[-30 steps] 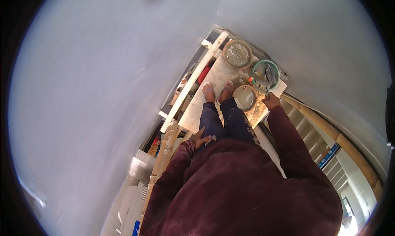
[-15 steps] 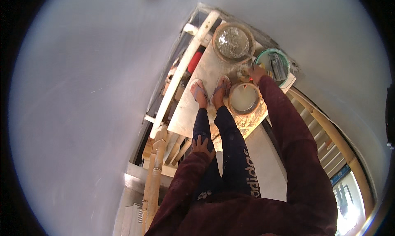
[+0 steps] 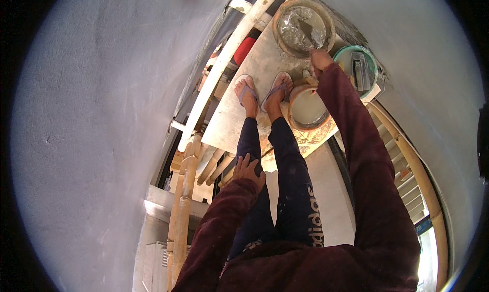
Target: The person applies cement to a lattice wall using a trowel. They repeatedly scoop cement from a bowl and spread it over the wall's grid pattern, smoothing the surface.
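**Grey plaster in reach on the scaffold board**

Grey plaster fills the round pan (image 3: 304, 27) at the far end of the wooden board (image 3: 239, 108). The right hand (image 3: 320, 60) is closed on a trowel (image 3: 311, 34) whose blade lies in the pan. Just beside it stand a pail (image 3: 308, 108) of pale liquid and a green bucket (image 3: 359, 70). The left hand (image 3: 248, 168) rests spread open on the left knee. Sandalled feet (image 3: 262, 93) stand beside the pail, crowding the board; bamboo poles (image 3: 183, 200) rise to the left.

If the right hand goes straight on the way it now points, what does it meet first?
Most likely the grey plaster in the round pan: the right hand reaches toward its near rim, by a trowel. Depth is unclear.
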